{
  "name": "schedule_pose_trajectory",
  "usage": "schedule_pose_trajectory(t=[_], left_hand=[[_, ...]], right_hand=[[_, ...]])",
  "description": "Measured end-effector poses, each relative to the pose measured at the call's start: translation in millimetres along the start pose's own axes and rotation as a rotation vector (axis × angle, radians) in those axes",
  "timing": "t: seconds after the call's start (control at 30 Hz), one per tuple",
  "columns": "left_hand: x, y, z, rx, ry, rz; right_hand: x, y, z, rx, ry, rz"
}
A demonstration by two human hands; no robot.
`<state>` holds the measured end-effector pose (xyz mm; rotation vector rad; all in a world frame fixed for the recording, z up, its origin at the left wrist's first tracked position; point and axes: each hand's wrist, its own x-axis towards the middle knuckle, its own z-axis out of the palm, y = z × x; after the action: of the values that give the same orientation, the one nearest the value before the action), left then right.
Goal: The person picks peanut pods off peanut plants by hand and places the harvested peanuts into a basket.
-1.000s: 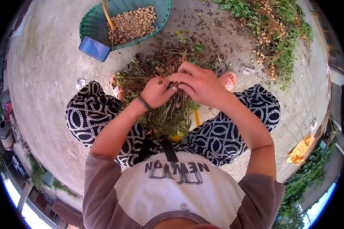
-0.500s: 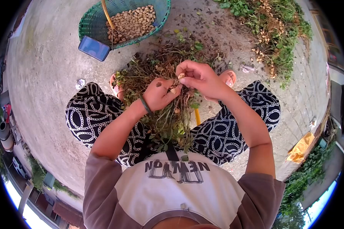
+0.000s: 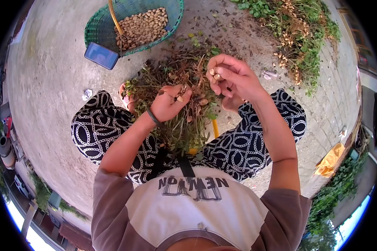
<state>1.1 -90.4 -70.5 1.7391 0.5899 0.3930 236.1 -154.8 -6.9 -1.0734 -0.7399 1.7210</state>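
Note:
My left hand (image 3: 171, 101) is closed round the root end of a peanut plant (image 3: 187, 129), whose stems and leaves trail down between my knees. A pale pod (image 3: 180, 98) shows at its fingertips. Up and to the right, apart from the plant, my right hand (image 3: 234, 77) holds a couple of loose peanuts (image 3: 215, 74) between thumb and fingers. More pods, such as one peanut (image 3: 203, 101), hang on the roots between the hands. Beneath them lies a heap of pulled peanut plants (image 3: 155, 79).
A green basket (image 3: 98, 31) with a pile of peanuts stands ahead on the left, a phone (image 3: 101, 55) at its rim. Ahead on the right lies another heap of peanut plants (image 3: 303, 42). A crumpled tissue (image 3: 269, 75) and a yellow wrapper (image 3: 330, 161) lie on the concrete.
My right hand has moved away from the left, up and to the right, with peanuts in its fingers. My left hand has shifted slightly left and still grips the plant.

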Motion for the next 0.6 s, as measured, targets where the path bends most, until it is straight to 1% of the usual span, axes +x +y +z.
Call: schedule_pose_trajectory(t=[0.07, 0.1, 0.13, 0.23, 0.33, 0.37, 0.5, 0.57, 0.6], left_hand=[[-2, -9, 2, -0.04, 0.057, -0.028], [-2, -5, 3, -0.185, 0.079, -0.023], [-1, -5, 2, -0.235, 0.086, -0.055], [0, -9, -4, -0.364, 0.118, -0.138], [1, -8, -9, -0.418, 0.16, -0.15], [1, -10, -9, -0.429, 0.158, -0.161], [-1, -7, -11, -0.407, 0.107, -0.146], [0, 0, -12, -0.378, 0.063, -0.141], [0, 0, -11, -0.449, 0.066, -0.172]], right_hand=[[2, 1, -1, 0.222, -0.008, 0.015], [3, 1, -1, 0.316, -0.003, 0.024], [3, 0, -2, 0.407, 0.002, 0.032], [1, 7, 0, 0.251, 0.138, 0.026], [-1, 18, 8, -0.296, 0.101, -0.04], [-7, 14, 13, -0.207, 0.098, 0.075], [-4, 34, 17, -0.629, 0.086, -0.184], [-5, 30, 22, -0.779, 0.16, -0.177], [-6, 29, 24, -0.853, 0.198, -0.174]])
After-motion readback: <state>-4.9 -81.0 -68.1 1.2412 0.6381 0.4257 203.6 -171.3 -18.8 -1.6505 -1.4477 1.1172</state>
